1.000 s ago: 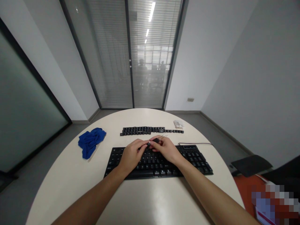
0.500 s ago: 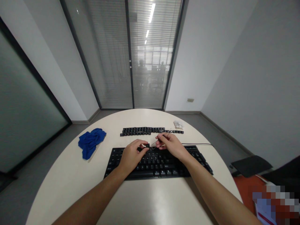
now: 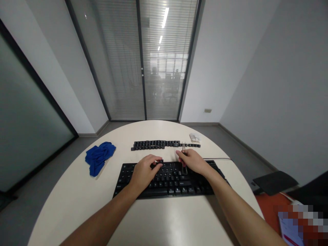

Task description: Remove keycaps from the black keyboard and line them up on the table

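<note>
A black keyboard (image 3: pixel 176 189) lies on the table, with keycaps off part of its upper area. Over its upper left part, my left hand (image 3: pixel 146 169) pinches a small black keycap (image 3: pixel 161 161) between thumb and fingers. My right hand (image 3: pixel 192 160) is closed around a thin metal wire tool (image 3: pixel 184 169), whose looped end hangs over the keyboard's keys. Behind both hands, rows of loose black keycaps (image 3: pixel 150 145) stretch across the table.
A blue cloth (image 3: pixel 99 157) lies on the round table (image 3: pixel 69 205) at the left. Near the far right edge rests a small clear bag (image 3: pixel 195 137). A thin cable (image 3: pixel 217 158) runs off to the right, and a dark chair (image 3: pixel 275 182) stands beyond the table.
My right hand has moved right, away from my left hand, and the wire tool has swung from beside the keycap to upright over the keys. My left hand still holds the keycap.
</note>
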Tool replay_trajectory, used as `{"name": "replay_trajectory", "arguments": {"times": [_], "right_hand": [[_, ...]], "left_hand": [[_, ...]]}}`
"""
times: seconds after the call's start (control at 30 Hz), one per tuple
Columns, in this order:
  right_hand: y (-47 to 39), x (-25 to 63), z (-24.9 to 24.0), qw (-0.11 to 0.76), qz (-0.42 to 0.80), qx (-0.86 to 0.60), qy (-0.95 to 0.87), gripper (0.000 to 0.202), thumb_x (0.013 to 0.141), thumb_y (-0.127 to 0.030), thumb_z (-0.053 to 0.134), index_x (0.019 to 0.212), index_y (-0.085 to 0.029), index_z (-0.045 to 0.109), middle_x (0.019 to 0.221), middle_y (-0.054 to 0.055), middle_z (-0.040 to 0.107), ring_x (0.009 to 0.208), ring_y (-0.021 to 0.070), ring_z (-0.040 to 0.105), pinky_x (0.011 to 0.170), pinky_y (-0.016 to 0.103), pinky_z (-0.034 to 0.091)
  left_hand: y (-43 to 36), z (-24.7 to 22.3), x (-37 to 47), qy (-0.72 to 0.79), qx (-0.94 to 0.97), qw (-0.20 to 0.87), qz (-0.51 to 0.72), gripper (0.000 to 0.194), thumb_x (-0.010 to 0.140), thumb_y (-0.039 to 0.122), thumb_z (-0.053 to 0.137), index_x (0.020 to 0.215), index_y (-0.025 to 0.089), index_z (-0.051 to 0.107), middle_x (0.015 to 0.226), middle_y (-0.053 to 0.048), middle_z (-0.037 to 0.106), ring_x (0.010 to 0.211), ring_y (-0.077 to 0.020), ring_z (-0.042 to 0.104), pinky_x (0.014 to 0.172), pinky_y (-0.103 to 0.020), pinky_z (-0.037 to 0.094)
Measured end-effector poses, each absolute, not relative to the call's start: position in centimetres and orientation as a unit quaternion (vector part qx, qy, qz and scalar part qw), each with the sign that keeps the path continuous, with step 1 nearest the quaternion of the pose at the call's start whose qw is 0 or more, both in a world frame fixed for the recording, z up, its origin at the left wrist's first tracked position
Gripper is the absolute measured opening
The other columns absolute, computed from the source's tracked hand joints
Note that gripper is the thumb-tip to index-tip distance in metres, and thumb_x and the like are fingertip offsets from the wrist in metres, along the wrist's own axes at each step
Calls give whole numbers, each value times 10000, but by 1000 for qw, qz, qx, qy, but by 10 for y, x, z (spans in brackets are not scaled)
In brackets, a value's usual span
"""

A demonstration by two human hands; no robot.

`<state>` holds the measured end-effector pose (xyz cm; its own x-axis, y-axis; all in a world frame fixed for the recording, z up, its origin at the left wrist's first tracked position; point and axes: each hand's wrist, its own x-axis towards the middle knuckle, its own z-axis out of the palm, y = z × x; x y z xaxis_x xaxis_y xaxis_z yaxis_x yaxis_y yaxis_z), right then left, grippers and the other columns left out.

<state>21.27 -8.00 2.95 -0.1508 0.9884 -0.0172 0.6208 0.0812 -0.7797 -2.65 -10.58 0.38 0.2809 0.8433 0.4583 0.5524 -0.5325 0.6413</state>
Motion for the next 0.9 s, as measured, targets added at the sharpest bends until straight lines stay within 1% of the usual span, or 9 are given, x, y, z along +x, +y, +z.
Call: {"name": "replay_trajectory", "arguments": {"times": [0.07,0.13,0.23,0.3,0.4,0.5,0.6,0.77,0.9], "right_hand": [[-81,211,29,280,307,-578,-702,496,936,-532,467,623,-181,625,564,31,643,576,181,609,625,285,429],[-82,209,30,299,296,-557,-716,471,967,-490,414,687,-178,629,622,35,663,630,186,624,654,282,427],[-84,203,30,302,303,-545,-721,377,980,-436,401,888,-166,648,590,-4,614,593,176,601,629,273,412],[-86,199,30,283,299,-543,-732,348,974,-421,423,951,-165,658,568,-22,580,565,169,568,613,271,393],[-89,194,31,274,285,-522,-756,323,953,-409,477,857,-168,670,668,4,634,654,173,572,649,274,384],[-92,189,32,276,310,-500,-760,318,934,-410,515,798,-162,660,751,16,672,728,177,580,689,274,390],[-95,186,34,271,342,-495,-752,332,914,-438,545,822,-152,687,722,3,656,692,163,550,663,264,380],[-99,184,38,254,367,-487,-751,339,898,-441,572,846,-146,731,614,-31,550,595,123,445,581,248,310],[-100,182,38,260,368,-468,-760,334,894,-435,587,828,-144,738,619,-32,535,601,115,427,582,244,300]], "left_hand": [[-106,4,-26,446,783,180,395,145,874,207,652,1007,231,705,958,-16,705,790,-180,646,742,-300,525],[-106,3,-26,445,786,177,391,152,878,207,649,1018,232,703,965,-17,704,791,-181,646,756,-306,524],[-105,1,-26,445,788,171,390,157,880,212,649,1029,229,695,964,-18,702,798,-181,640,767,-312,522],[-105,0,-26,448,786,169,391,150,878,210,649,1022,226,688,958,-16,701,803,-179,636,757,-305,522],[-105,0,-25,457,782,170,389,129,870,197,652,994,221,679,939,-11,698,797,-175,635,740,-298,521],[-107,2,-24,463,781,169,384,122,857,193,673,976,220,674,920,-7,694,790,-177,635,738,-303,517],[-108,4,-24,462,780,173,384,135,849,192,689,978,225,672,923,-4,691,803,-180,635,724,-294,511],[-109,3,-24,457,782,182,383,132,846,176,694,968,221,673,912,6,690,803,-171,633,696,-267,501],[-109,3,-23,454,788,180,374,126,847,187,700,966,223,680,904,6,689,813,-173,634,687,-262,497]]}}
